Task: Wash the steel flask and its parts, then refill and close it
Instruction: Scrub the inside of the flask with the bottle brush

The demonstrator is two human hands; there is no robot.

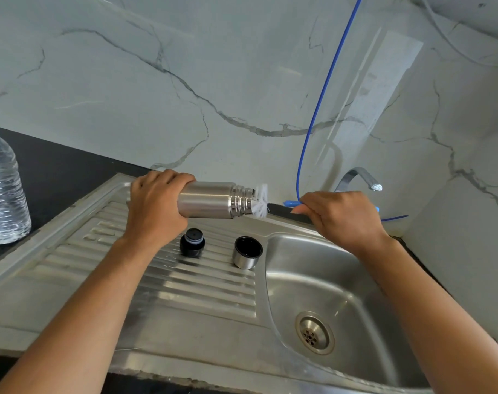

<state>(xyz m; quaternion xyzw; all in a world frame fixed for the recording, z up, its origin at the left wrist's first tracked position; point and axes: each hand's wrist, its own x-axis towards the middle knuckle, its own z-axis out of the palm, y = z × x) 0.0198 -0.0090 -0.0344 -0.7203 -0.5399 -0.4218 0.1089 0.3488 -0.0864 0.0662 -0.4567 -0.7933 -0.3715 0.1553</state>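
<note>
Two bare forearms reach in from the bottom edge, over the steel sink unit [185,322]. Nearest on that unit, at the right, is the basin [327,280] with its round drain [314,332] low in the bowl. Left of the basin runs the ribbed drainboard [100,268], and two flask parts stand on it side by side but apart: a black stopper [192,242] and, nearer the basin, a steel cup [247,252] with a dark inside, mouth up.

Above these parts, the left hand [157,207] wraps its fingers round the base end of the flask [213,199] and holds it off the drainboard, lying almost level, its threaded open mouth pointing right. White bristles of a brush [260,201] sit right at the mouth, some of them against the rim; how far the brush goes inside cannot be told. The right hand [340,216] pinches the blue brush handle [292,203] with curled fingers, just beyond the basin's far rim.

Behind the right hand a steel tap [358,179] curves out, and a thin blue tube [321,103] loops up the marble wall [185,66]. Far left, on the dark counter [57,172], stands a clear plastic bottle [3,189] with a teal cap, well apart from the flask.
</note>
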